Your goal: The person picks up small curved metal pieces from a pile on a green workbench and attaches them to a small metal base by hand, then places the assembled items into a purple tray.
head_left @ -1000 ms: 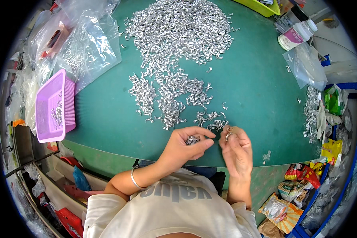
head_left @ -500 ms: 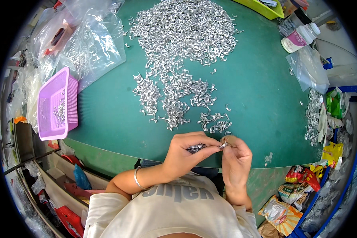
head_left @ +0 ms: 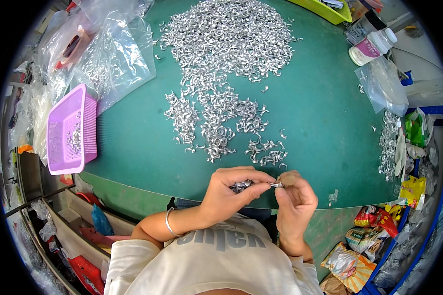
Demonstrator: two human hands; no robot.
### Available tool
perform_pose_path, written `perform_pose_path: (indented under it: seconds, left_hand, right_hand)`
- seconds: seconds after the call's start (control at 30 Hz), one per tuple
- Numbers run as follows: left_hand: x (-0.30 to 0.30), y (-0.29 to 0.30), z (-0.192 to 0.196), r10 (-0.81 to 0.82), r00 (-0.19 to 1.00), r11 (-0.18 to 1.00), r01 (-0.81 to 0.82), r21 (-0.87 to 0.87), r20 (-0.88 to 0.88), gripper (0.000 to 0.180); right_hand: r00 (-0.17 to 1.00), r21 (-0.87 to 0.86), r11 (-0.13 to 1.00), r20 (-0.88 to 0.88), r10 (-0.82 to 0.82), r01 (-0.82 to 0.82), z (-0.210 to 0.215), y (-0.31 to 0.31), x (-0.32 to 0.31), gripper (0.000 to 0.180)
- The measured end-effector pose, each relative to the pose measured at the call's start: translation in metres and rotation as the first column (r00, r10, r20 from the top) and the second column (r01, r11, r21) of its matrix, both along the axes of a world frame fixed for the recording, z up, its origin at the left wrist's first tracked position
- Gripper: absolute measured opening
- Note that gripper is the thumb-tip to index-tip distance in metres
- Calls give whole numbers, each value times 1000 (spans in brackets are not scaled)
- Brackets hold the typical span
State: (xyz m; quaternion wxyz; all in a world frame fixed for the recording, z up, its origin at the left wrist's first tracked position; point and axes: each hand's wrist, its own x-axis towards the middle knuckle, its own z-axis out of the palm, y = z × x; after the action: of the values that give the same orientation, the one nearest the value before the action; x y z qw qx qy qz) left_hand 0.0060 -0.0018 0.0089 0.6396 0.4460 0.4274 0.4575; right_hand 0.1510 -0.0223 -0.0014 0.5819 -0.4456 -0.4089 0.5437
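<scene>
Several small curved silver metal pieces [head_left: 241,186] sit cupped in my left hand [head_left: 231,191], which is closed around them. Its thumb and forefinger reach to a single metal piece [head_left: 277,185] at their tips. My right hand [head_left: 296,199] pinches that same piece from the other side, its fingers bent and a brownish patch showing at a fingertip. Both hands are held over the near table edge, touching at the piece. Just beyond them lies a small cluster of loose metal pieces [head_left: 267,152], joined by a trail to a large heap [head_left: 229,37] at the back.
A purple plastic basket [head_left: 89,125] with some metal pieces stands at the left of the green table [head_left: 325,128]. Clear plastic bags [head_left: 125,59] lie behind it. On the right are a white bottle [head_left: 371,46], a strip of loose pieces [head_left: 389,147] and a yellow-green tray [head_left: 330,11].
My right hand has shifted slightly right and its fingers have opened out a little. The piece between the fingertips has turned and sits slightly lower. The heap is unchanged.
</scene>
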Motion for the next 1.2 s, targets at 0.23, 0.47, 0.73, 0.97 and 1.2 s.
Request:
perform_pose_path:
  seconds: [0.23,0.47,0.73,0.97,1.2]
  left_hand:
    - [-4,-2,-1,-80,990,985,97,-146,116,11]
    - [-4,0,-4,-119,962,946,184,-266,245,14]
    - [-9,2,-14,-64,804,798,397,-454,591,19]
    - [-66,36,-3,107,904,865,121,-487,415,17]
    - [-136,213,-11,582,758,808,-495,-319,296,17]
  right_hand:
    - [1000,46,999,-22,-11,12,-1,-1,-1,22]
    - [999,47,999,37,-28,26,-1,0,0,20]
    - [824,153,984,566,-12,-91,6,5,-1,22]
    - [954,29,999,298,15,-25,0,12,7,14]
    - [955,-39,999,294,46,-36,-11,22,4,11]
